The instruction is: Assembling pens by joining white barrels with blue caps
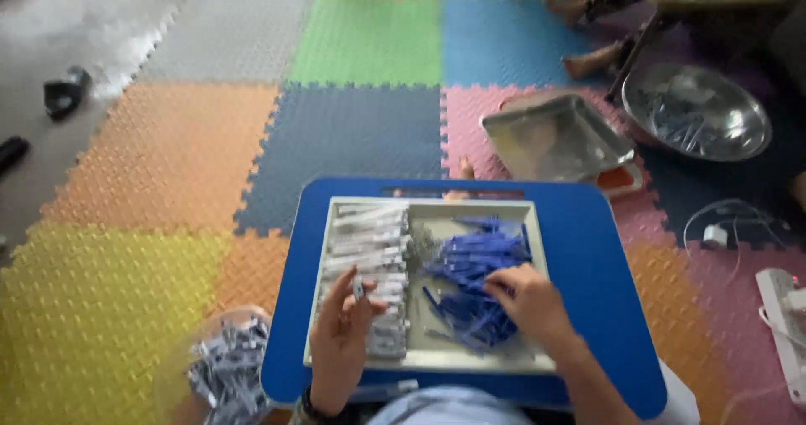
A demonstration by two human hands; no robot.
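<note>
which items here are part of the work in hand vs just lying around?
In use:
- left hand, pinching a small white piece
- right hand, in the blue pieces
- white pieces in rows
- pale tray on the blue lap table

Lying about:
- square metal tray
- round metal bowl
- power strip
- bag of grey pieces
- foam floor mats

Soft daylight is cast from the upper left, where glare washes out the floor; overall blur is seen.
</note>
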